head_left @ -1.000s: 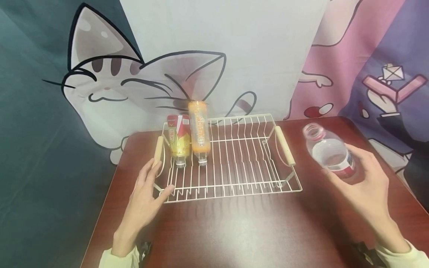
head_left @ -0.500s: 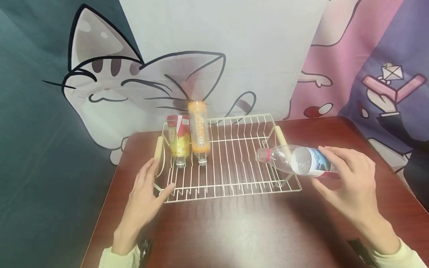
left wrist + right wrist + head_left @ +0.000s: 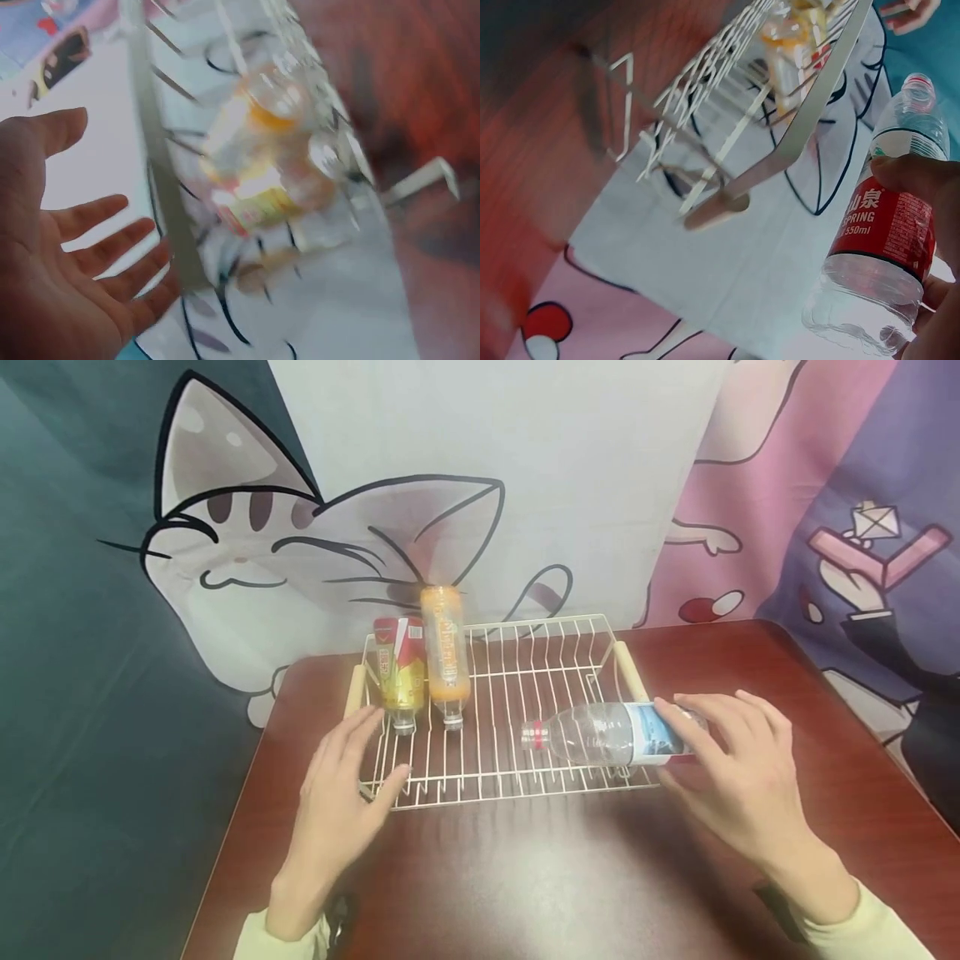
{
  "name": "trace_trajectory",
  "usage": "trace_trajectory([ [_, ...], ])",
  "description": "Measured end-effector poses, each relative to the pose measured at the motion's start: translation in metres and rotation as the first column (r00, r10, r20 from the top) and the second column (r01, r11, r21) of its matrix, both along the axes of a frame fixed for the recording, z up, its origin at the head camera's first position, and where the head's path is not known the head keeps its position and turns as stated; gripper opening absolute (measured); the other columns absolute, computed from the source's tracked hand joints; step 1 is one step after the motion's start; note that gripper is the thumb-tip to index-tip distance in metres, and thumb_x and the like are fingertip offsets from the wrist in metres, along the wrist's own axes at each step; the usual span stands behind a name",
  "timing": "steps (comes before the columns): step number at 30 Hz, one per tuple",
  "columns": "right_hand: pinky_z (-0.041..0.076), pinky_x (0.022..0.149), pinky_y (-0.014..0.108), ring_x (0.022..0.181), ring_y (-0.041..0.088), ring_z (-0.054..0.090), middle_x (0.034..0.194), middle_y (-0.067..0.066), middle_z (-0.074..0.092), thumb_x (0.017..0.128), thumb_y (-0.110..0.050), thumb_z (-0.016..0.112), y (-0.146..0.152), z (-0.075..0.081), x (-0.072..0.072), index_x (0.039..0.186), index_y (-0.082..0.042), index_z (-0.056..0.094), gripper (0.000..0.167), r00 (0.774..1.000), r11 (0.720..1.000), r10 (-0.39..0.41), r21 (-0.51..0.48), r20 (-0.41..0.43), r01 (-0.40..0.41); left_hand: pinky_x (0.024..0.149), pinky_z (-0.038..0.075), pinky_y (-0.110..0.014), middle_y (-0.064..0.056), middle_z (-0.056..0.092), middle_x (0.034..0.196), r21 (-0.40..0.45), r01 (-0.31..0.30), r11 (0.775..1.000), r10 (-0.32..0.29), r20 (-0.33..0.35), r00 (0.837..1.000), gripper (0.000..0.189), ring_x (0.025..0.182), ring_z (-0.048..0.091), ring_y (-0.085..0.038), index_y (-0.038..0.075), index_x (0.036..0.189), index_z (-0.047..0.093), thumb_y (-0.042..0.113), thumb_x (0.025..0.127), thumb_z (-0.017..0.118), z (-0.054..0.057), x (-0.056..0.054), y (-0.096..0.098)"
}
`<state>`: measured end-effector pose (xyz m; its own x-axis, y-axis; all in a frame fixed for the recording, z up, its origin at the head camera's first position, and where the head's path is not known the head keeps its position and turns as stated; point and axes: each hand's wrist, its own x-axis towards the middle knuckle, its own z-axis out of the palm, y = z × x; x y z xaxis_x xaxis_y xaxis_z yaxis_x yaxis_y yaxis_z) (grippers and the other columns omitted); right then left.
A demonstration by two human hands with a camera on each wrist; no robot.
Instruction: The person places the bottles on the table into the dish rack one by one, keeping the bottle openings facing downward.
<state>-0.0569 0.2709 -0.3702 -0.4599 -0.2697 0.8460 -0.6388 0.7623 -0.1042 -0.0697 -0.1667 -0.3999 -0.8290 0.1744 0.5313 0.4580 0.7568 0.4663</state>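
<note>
My right hand [image 3: 738, 777] grips a clear plastic water bottle [image 3: 592, 733] round its label, holding it sideways over the right part of a white wire rack [image 3: 517, 795], neck pointing left. In the right wrist view the bottle [image 3: 881, 217] shows a red label marked 550ml, with my thumb across it. My left hand [image 3: 337, 793] is at the rack's front left corner, fingers spread and holding nothing. Inside the rack's left side lie a bottle with a red and yellow label [image 3: 401, 672] and an orange-labelled bottle [image 3: 446, 652], necks toward me.
The rack has a pale wooden handle [image 3: 630, 670] on the right and another wooden handle [image 3: 356, 692] on the left, partly behind my left fingers. It stands on a dark red-brown table [image 3: 525, 885]. A cat-printed cloth [image 3: 240, 585] hangs behind.
My right hand has swung the water bottle from upright at the right to sideways over the rack, moving left. My left hand has come off the left handle and shifted slightly right.
</note>
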Motion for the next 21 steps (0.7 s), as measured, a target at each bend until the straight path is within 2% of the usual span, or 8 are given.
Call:
trace_trajectory([
  [2, 0.022, 0.129, 0.037, 0.105, 0.052, 0.061, 0.116, 0.028, 0.073, 0.104, -0.035, 0.059, -0.006, 0.001, 0.001, 0.127, -0.003, 0.079, 0.044, 1.000, 1.000, 0.013, 0.011, -0.019, -0.013, 0.117, 0.042, -0.067, -0.015, 0.058, 0.162, 0.003, 0.078, 0.997, -0.078, -0.047, 0.996, 0.075, 0.147, 0.054, -0.042, 0.007, 0.161, 0.056, 0.028, 0.094, 0.083, 0.005, 0.001, 0.012],
  [4, 0.022, 0.129, 0.037, 0.102, 0.049, 0.063, 0.114, 0.027, 0.074, 0.103, -0.031, 0.059, -0.011, 0.001, 0.001, 0.127, -0.003, 0.079, 0.042, 0.999, 0.999, 0.029, 0.021, -0.032, -0.029, 0.117, 0.044, -0.063, -0.015, 0.062, 0.158, -0.004, 0.155, 0.988, -0.154, -0.099, 0.983, 0.073, 0.143, 0.058, -0.041, 0.006, 0.159, 0.057, 0.032, 0.095, 0.082, 0.008, 0.003, 0.023],
  [6, 0.023, 0.130, 0.037, 0.100, 0.047, 0.064, 0.112, 0.025, 0.075, 0.103, -0.028, 0.058, -0.016, 0.001, 0.002, 0.126, -0.003, 0.080, 0.040, 0.998, 0.998, 0.050, 0.033, -0.049, -0.049, 0.117, 0.045, -0.057, -0.014, 0.064, 0.155, -0.012, 0.221, 0.975, -0.221, -0.124, 0.967, 0.073, 0.141, 0.060, -0.038, 0.007, 0.159, 0.057, 0.036, 0.097, 0.082, 0.011, 0.004, 0.034],
  [9, 0.023, 0.130, 0.038, 0.100, 0.045, 0.065, 0.112, 0.023, 0.076, 0.104, -0.025, 0.057, -0.023, 0.001, 0.002, 0.127, -0.004, 0.080, 0.039, 0.996, 0.996, 0.072, 0.057, -0.059, -0.069, 0.118, 0.047, -0.050, -0.012, 0.065, 0.154, -0.030, 0.298, 0.954, -0.300, -0.125, 0.946, 0.075, 0.140, 0.062, -0.034, 0.007, 0.158, 0.058, 0.042, 0.096, 0.083, 0.014, 0.006, 0.047],
  [16, 0.023, 0.131, 0.040, 0.103, 0.046, 0.066, 0.116, 0.021, 0.076, 0.101, -0.020, 0.059, -0.034, -0.002, 0.007, 0.130, -0.005, 0.080, 0.038, 0.994, 0.988, 0.096, 0.122, -0.043, -0.090, 0.122, 0.047, -0.048, -0.009, 0.062, 0.156, -0.076, 0.408, 0.910, -0.412, -0.064, 0.909, 0.088, 0.144, 0.059, -0.028, 0.006, 0.159, 0.055, 0.043, 0.088, 0.092, 0.016, 0.007, 0.069],
  [21, 0.023, 0.131, 0.041, 0.105, 0.046, 0.067, 0.117, 0.020, 0.076, 0.100, -0.015, 0.058, -0.042, -0.001, 0.009, 0.131, -0.005, 0.079, 0.039, 0.991, 0.982, 0.128, 0.146, -0.036, -0.121, 0.116, 0.053, -0.046, -0.008, 0.064, 0.154, -0.081, 0.457, 0.886, -0.463, -0.075, 0.883, 0.090, 0.139, 0.063, -0.026, 0.008, 0.160, 0.054, 0.041, 0.086, 0.094, 0.012, 0.008, 0.078],
])
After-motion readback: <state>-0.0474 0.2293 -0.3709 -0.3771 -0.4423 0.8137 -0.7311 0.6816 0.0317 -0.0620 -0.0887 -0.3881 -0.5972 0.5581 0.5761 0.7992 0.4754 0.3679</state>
